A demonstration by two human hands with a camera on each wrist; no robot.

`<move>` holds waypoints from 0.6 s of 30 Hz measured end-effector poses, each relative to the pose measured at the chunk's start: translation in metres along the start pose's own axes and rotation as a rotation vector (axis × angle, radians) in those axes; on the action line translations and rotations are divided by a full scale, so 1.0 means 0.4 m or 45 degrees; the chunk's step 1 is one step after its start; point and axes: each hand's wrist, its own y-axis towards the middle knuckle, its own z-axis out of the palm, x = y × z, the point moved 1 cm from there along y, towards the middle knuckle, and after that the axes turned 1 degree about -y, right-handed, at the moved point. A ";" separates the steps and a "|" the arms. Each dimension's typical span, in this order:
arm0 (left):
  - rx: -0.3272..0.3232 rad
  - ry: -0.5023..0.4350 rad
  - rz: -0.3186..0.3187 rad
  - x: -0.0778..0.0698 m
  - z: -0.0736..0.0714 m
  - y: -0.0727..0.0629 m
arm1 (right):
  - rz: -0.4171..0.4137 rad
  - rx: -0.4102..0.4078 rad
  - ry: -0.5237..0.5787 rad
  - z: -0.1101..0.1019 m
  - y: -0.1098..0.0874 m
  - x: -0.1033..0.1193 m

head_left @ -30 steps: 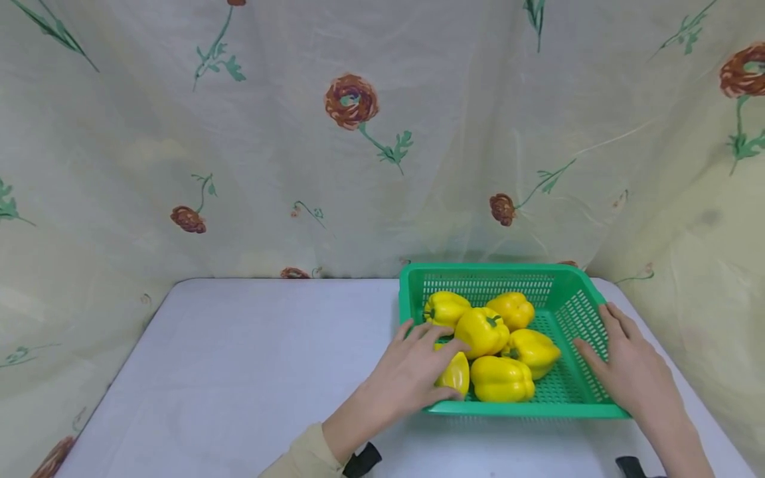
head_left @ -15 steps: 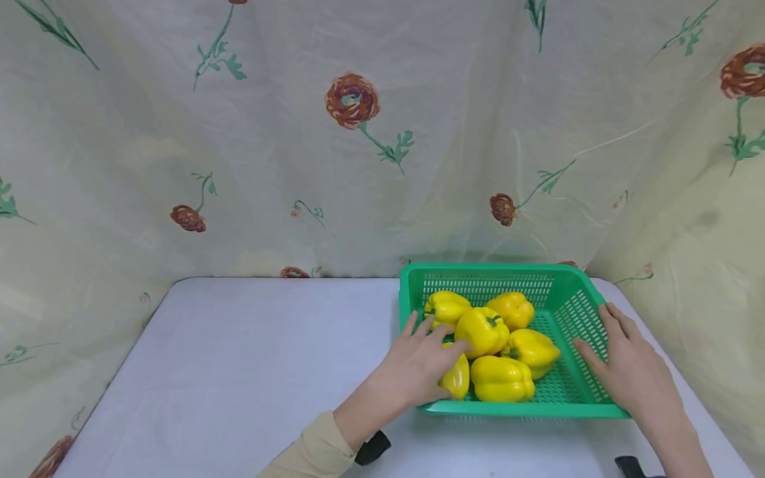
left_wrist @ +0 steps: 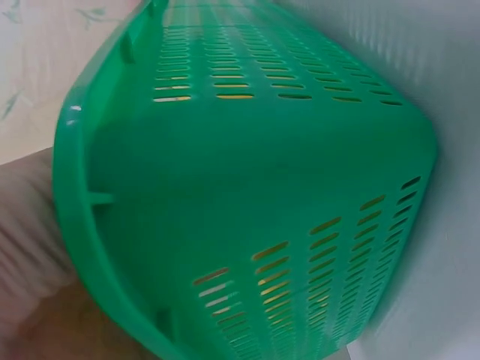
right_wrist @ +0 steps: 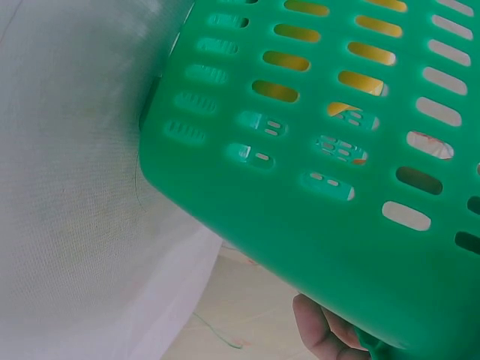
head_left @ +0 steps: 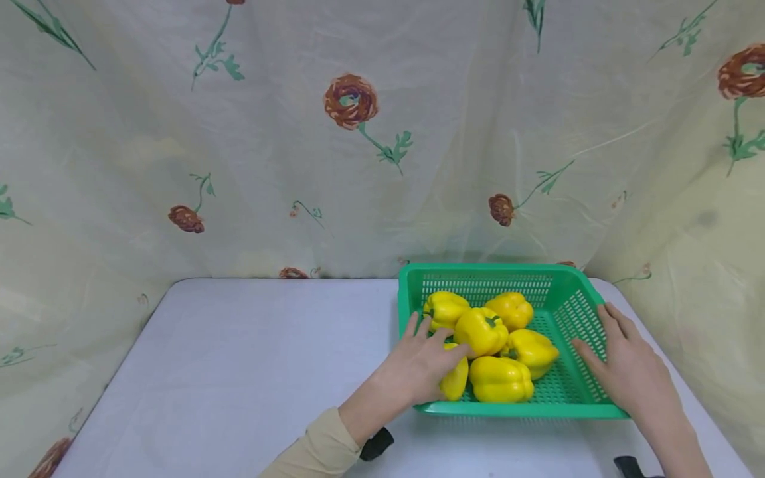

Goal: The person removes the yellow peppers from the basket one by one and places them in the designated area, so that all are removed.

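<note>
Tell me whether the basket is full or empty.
Partly full: the basket holds peppers at left, with bare floor showing at right.

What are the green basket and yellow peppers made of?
The basket looks like molded plastic, slightly shiny: one even green, regularly slotted. The peppers look smooth and glossy, some showing green stems; real flesh or plastic imitation, I can't tell.

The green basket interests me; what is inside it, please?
Inside, six yellow bell peppers show; the left hand partly covers one, and whatever lies beneath the peppers is hidden.
</note>
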 end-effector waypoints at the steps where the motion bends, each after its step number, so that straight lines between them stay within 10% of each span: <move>1: 0.010 0.012 -0.004 -0.001 0.002 0.002 | 0.001 0.001 0.000 0.000 0.000 0.000; 18: 0.093 0.059 -0.039 -0.013 0.009 0.015 | 0.013 0.011 -0.004 0.006 0.001 -0.005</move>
